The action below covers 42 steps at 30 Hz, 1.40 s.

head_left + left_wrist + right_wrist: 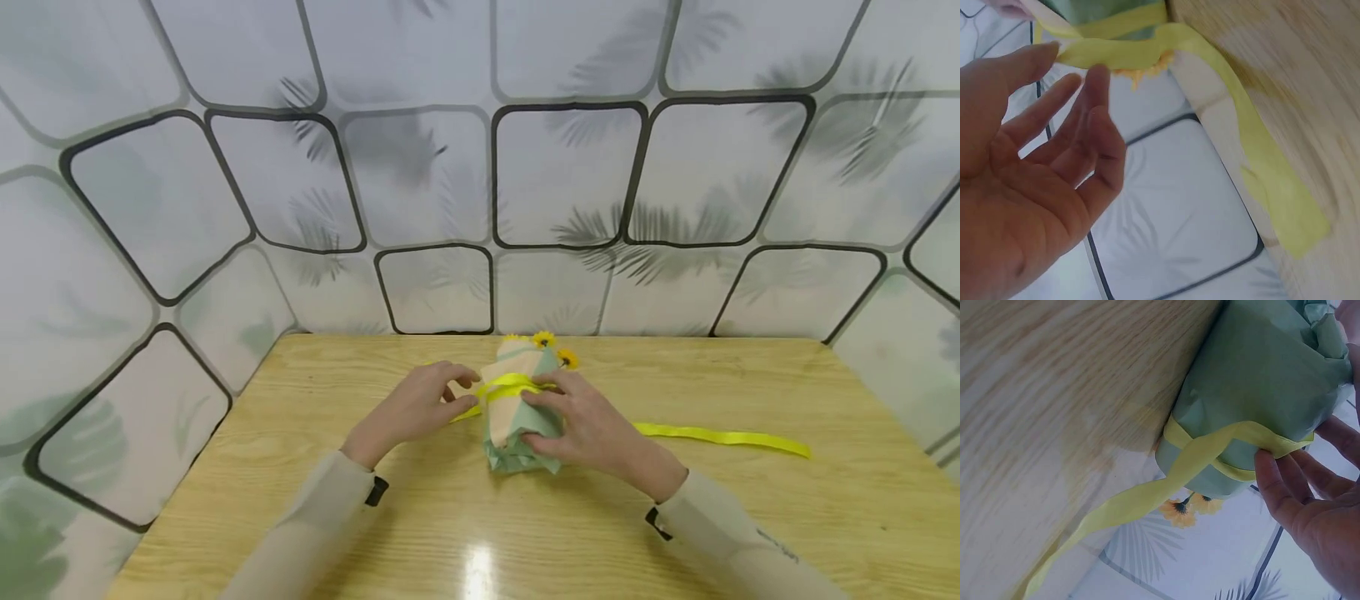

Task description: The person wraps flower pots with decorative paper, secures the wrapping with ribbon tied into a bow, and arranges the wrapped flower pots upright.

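You had room to pass over the table between your two sleeves, up to the bundle's near end, and over the stretch left of your left hand. Your right hand blocked the right side of the bundle, and the ribbon lay as a long low strip across the table beyond it. On the left, a shorter ribbon tail crossed the narrow space beside your fingers, while flowers and then the wall limited your reach past the far end.
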Each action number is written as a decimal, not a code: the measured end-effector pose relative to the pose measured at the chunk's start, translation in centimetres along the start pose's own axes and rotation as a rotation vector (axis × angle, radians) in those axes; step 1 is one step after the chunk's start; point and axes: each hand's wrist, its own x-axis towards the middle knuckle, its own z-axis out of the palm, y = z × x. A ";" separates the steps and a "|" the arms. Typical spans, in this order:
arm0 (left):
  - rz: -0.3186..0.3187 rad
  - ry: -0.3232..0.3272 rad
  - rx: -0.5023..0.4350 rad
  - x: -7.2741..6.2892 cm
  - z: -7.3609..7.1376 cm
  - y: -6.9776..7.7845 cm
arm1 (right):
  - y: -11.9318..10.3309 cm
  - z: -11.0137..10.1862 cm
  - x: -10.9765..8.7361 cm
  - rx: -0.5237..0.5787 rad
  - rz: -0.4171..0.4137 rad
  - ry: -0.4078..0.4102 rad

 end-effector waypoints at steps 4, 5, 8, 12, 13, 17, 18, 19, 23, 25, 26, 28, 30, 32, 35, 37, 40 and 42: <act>0.088 0.061 -0.036 0.9 0.9 0.8 | 0.0 -0.1 -0.1 0.011 0.021 -0.012; 0.107 0.076 -0.025 1.0 1.1 0.8 | 0.0 -0.1 -0.2 0.016 0.024 -0.013; 0.137 0.121 0.005 1.0 1.5 0.7 | 0.0 0.1 -0.1 0.022 0.020 -0.008; 0.135 0.137 0.036 0.5 1.7 0.3 | -0.1 0.1 -0.1 0.018 0.029 0.000; 0.137 0.136 0.037 0.4 1.7 0.1 | -0.1 0.1 -0.1 0.018 0.036 0.000; 0.134 0.111 0.042 -0.1 1.6 -0.6 | -0.3 0.0 -0.2 0.018 0.073 -0.011; 0.129 0.101 0.043 -0.2 1.5 -0.8 | -0.4 -0.1 -0.2 0.023 0.083 -0.014; 0.125 0.089 0.042 -0.3 1.4 -1.0 | -0.4 -0.1 -0.2 0.025 0.091 -0.017; 0.106 0.040 0.049 -0.6 0.9 -1.6 | -0.5 -0.1 -0.2 0.035 0.121 -0.032; 0.102 0.019 0.056 -0.6 0.7 -1.8 | -0.5 0.0 -0.2 0.034 0.129 -0.036; 0.097 0.012 0.061 -0.6 0.6 -1.8 | -0.5 0.0 -0.2 0.035 0.132 -0.038; 0.080 0.001 0.072 -0.5 0.5 -1.8 | -0.4 0.0 -0.1 0.030 0.130 -0.040; 0.055 -0.006 0.083 -0.5 0.5 -1.7 | -0.5 0.1 -0.1 0.021 0.121 -0.040; 0.028 -0.007 0.092 -0.4 0.5 -1.4 | -0.5 0.1 0.0 0.008 0.109 -0.037; -0.002 0.001 0.090 -0.2 0.6 -0.9 | -0.5 0.1 -0.1 -0.016 0.104 -0.028; -0.013 0.005 0.055 0.0 0.6 -0.5 | -0.5 0.1 -0.2 -0.022 0.110 -0.027; -0.004 -0.017 -0.050 0.2 0.6 0.2 | -0.4 0.1 -0.3 -0.020 0.111 -0.035; 0.007 -0.048 -0.122 0.4 0.7 0.5 | -0.3 0.1 -0.4 -0.006 0.103 -0.040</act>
